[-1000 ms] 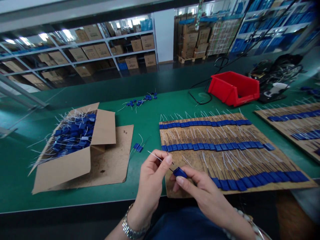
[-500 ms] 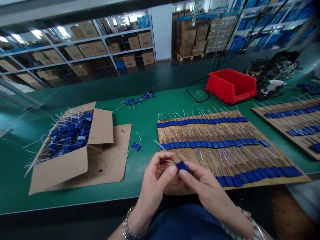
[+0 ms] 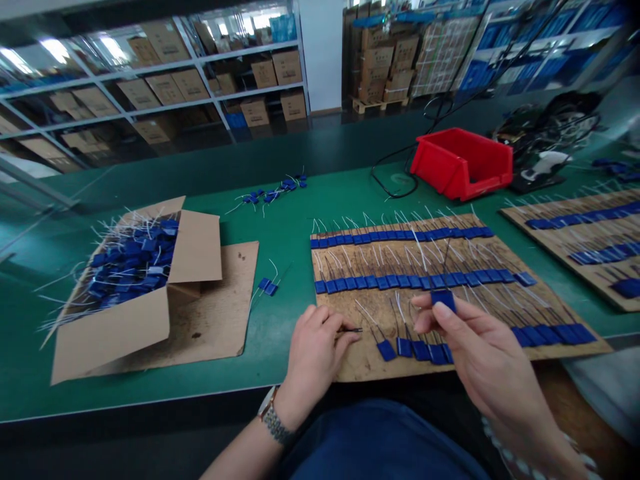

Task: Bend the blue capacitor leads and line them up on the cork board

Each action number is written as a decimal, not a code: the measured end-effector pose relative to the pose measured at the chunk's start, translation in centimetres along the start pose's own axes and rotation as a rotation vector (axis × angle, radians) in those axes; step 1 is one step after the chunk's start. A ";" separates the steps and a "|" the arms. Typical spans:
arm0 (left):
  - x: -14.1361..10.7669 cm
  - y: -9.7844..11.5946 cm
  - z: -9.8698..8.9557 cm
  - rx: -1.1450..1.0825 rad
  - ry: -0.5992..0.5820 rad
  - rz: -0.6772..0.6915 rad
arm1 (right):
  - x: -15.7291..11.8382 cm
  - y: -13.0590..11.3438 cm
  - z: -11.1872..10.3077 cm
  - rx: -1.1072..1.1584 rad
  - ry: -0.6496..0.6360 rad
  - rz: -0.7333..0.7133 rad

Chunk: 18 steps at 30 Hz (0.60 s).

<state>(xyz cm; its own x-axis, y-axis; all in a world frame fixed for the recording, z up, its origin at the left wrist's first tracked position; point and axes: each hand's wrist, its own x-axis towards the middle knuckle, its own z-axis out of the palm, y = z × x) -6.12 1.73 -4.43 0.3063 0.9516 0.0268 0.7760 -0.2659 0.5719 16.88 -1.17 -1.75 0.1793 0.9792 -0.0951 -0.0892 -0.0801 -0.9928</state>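
Observation:
My right hand (image 3: 480, 340) pinches a blue, square two-lead electronic component (image 3: 444, 301) between thumb and fingers, above the board. Its leads point up, one white and one dark. My left hand (image 3: 317, 343) is closed near the board's lower left part, round what looks like tweezers (image 3: 356, 330); only thin dark tips show beyond the fingers. Rows of similar blue components lie on the brown board (image 3: 360, 373), leads pointing away from me. A single blue component (image 3: 386, 350) lies between my hands, at the left end of the nearest row. My right hand hides part of that row.
To the left, an open cardboard box (image 3: 195, 247) full of blue components stands on a flat cardboard sheet (image 3: 225, 333). Loose components (image 3: 267, 287) lie on the green table. Farther back are a red bin (image 3: 463, 163) and a black cable. A second loaded board (image 3: 560, 237) lies right.
My hands, together before, have parted. The right hand has carried the blue component to the right, its leads now up. My left hand has turned palm down and lowered towards the board.

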 end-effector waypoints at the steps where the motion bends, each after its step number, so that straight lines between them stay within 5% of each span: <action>1: 0.2 0.0 -0.1 0.007 -0.005 -0.001 | -0.1 0.1 -0.1 0.004 -0.006 0.012; 8: -0.1 -3.7 -2.0 0.142 0.185 -0.074 | -1.0 0.9 -1.1 -0.073 -0.044 0.043; 12: -0.8 -6.4 -3.9 0.232 0.326 -0.163 | -1.6 1.1 0.0 -0.124 -0.118 0.107; 15: -1.9 -6.1 -4.5 0.204 0.485 -0.167 | -2.1 1.1 2.0 -0.086 -0.229 0.219; 18: -3.2 -3.6 -3.5 -0.015 0.536 0.019 | -2.6 1.3 4.1 -0.025 -0.370 0.341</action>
<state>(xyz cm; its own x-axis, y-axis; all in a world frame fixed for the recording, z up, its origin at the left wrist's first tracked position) -11.83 0.14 -3.68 -0.0073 0.8931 0.4498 0.7642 -0.2852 0.5785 12.32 -3.06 -2.46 -0.2154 0.8969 -0.3863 -0.0582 -0.4067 -0.9117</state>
